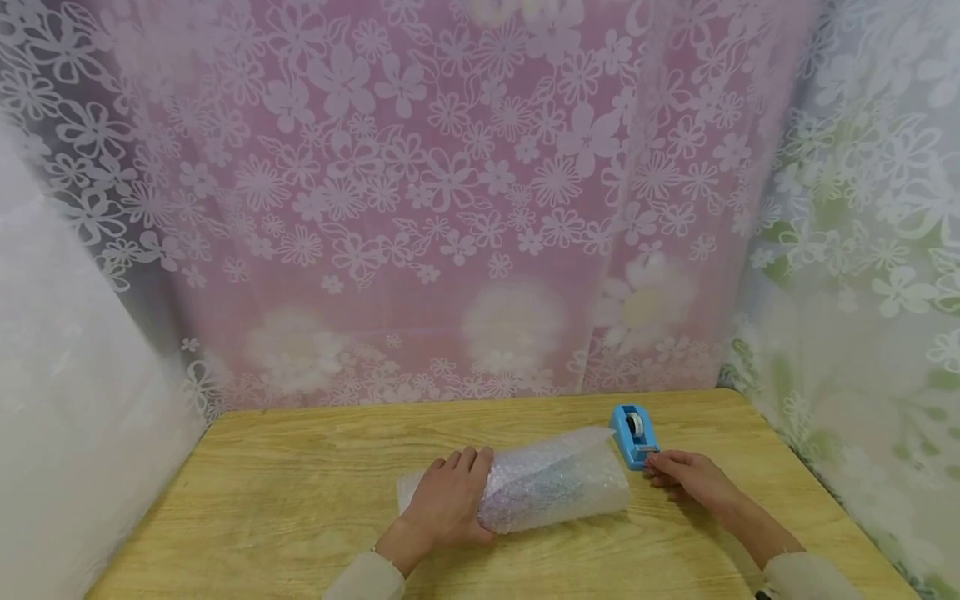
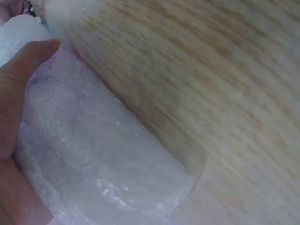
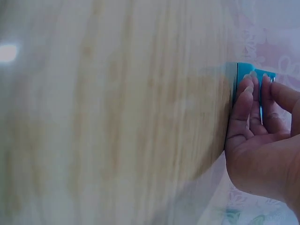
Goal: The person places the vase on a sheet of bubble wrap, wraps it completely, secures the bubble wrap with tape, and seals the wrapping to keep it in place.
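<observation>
A bubble-wrapped bundle (image 1: 551, 486) lies slantwise on the table, with bluish and purple colour showing through the clear wrap. My left hand (image 1: 450, 497) grips its left part from above, fingers over the far side and thumb along the near side. In the left wrist view the thumb (image 2: 35, 56) presses on the wrap (image 2: 93, 126). At the cutter end of a blue tape dispenser (image 1: 630, 433), my right hand (image 1: 693, 479) pinches the tape's end between thumb and forefinger. The right wrist view has its other fingers curled beside the dispenser (image 3: 245, 70); the tape strip itself is hidden there.
The wooden table (image 1: 300, 475) carries the bundle and the dispenser, which stands just beyond the bundle's right end. A pink flowered curtain (image 1: 450, 208) hangs behind the table, with pale sheets (image 1: 862, 333) at both sides.
</observation>
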{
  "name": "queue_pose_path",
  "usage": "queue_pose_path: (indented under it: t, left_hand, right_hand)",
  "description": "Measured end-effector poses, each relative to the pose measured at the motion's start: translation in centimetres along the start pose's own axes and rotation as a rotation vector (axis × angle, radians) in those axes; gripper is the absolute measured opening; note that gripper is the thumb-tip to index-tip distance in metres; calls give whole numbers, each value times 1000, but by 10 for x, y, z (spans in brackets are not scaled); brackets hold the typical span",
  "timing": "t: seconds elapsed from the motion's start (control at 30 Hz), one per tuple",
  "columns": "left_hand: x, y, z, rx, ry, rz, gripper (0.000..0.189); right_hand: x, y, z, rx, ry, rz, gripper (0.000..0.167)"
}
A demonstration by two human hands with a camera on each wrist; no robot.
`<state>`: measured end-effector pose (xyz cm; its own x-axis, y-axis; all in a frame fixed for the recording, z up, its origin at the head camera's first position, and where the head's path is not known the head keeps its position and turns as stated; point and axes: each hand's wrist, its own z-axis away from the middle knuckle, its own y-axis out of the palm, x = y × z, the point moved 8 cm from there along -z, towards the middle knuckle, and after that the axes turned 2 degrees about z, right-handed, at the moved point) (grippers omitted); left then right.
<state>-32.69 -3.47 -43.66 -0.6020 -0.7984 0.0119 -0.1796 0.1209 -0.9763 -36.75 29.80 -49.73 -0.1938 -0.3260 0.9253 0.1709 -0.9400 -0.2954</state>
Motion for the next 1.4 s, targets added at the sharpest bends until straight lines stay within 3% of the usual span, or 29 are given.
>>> queue_pose_path:
  t: [0.17,0.47,0.6,0.7,0.9,1.07,1.27,1.33,1.4]
  left_hand:
    - [1,1,0,-9,-9,-6,95]
    - [-2,-1,2,-13,10,16,93]
    - [-1,-4,1,-25,8,16,93]
    - [0,-7,1,-36,-3,9,95]
    - [1,-6,3,-21,-10,18,94]
    - [1,-6,2,-21,-17,9,93]
    - [-3,-2,2,-15,6,-6,94]
    - [-4,-2,1,-24,8,-13,94]
    - [-4,-3,0,-33,4,-17,94]
  right_hand:
    - [-2,0,-4,76,28,-80,35]
    - [-4,2,-6,302,112,-192,30]
    - [-2,1,-7,314,143,-201,25]
    - [1,0,-9,320,133,-185,23]
    - [1,7,-3,445,39,-152,33]
    - [5,16,12,382,-27,-101,40]
    - [42,54,47,598,-40,-289,32]
    - [63,60,54,548,-106,-217,33]
    - [81,60,56,415,-169,-82,36]
